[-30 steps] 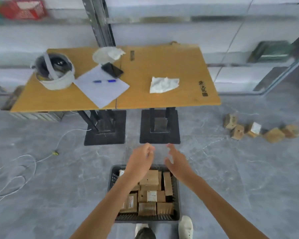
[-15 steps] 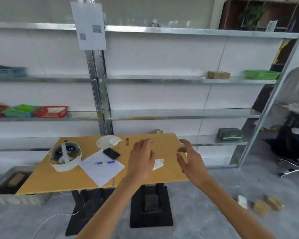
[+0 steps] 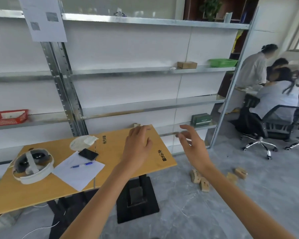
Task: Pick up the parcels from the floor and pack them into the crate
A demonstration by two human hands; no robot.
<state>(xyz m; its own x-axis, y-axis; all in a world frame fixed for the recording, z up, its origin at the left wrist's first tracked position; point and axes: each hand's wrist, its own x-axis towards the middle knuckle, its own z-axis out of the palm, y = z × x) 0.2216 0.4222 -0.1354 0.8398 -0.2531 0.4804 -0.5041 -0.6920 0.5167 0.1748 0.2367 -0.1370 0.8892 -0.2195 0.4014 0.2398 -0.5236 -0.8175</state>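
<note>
Several small brown cardboard parcels lie on the grey floor to the right of the table: a pair [image 3: 199, 179] close to my right forearm and two more [image 3: 237, 174] farther right. My left hand [image 3: 137, 147] is raised in front of the table with relaxed fingers and holds nothing. My right hand [image 3: 192, 146] is raised beside it, fingers spread and empty, above the nearest parcels. The crate is out of view.
A wooden table [image 3: 114, 149] on black pedestal bases [image 3: 136, 199] stands ahead, carrying a headset [image 3: 32, 163], paper with a pen [image 3: 79, 169] and a phone [image 3: 88, 154]. Metal shelving [image 3: 128, 69] lines the wall. People sit on office chairs [image 3: 273, 121] at the right.
The view has swung up from the crate at my feet to the table, shelves and the room at the right. Both empty hands rose with it; the crate left the view.
</note>
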